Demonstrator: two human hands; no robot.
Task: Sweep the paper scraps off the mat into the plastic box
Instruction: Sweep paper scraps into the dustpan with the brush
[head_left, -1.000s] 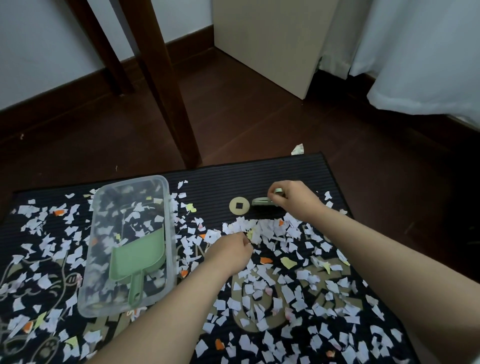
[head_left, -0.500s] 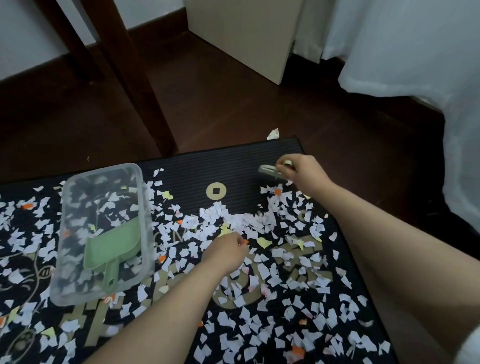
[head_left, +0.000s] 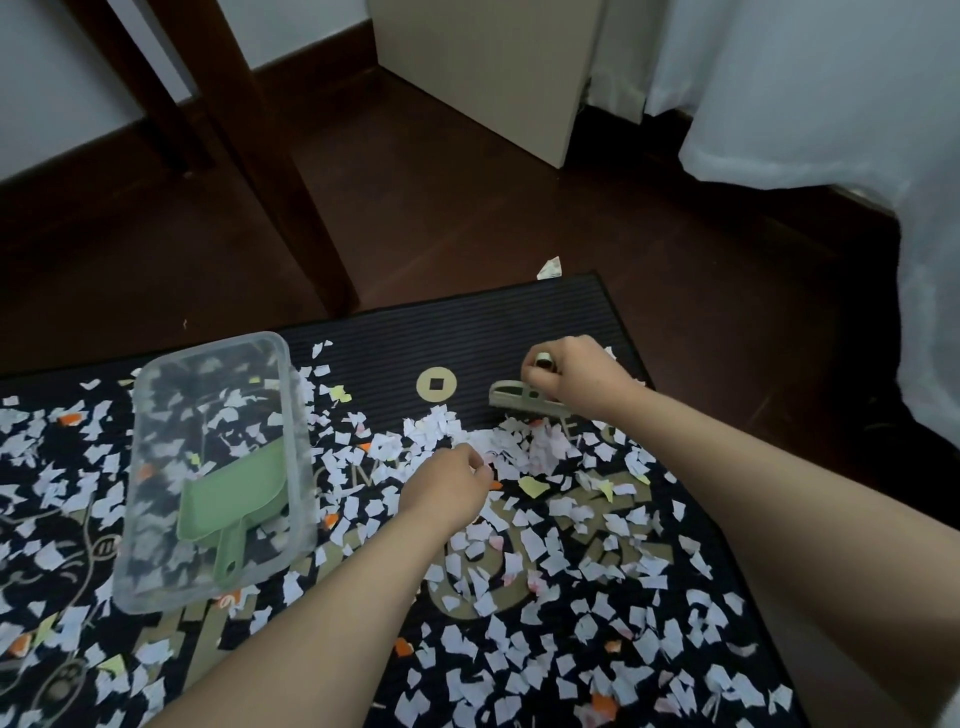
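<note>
White, orange and yellow paper scraps cover a black mat on the floor. A clear plastic box stands on the mat's left half, with a green dustpan and some scraps inside. My right hand is shut on a small pale green brush near the mat's far right corner, its head at a heap of scraps. My left hand rests as a closed fist on the scraps just left of that heap; whether it holds anything is hidden.
Dark wooden furniture legs stand on the brown floor behind the mat. A beige cabinet panel is at the back and white curtain fabric hangs at the right. One stray scrap lies on the floor past the mat's far edge.
My right hand has pulled the brush back toward me and a little leftward, pushing scraps into a denser heap. My left hand stays by the heap. The head view has shifted slightly.
</note>
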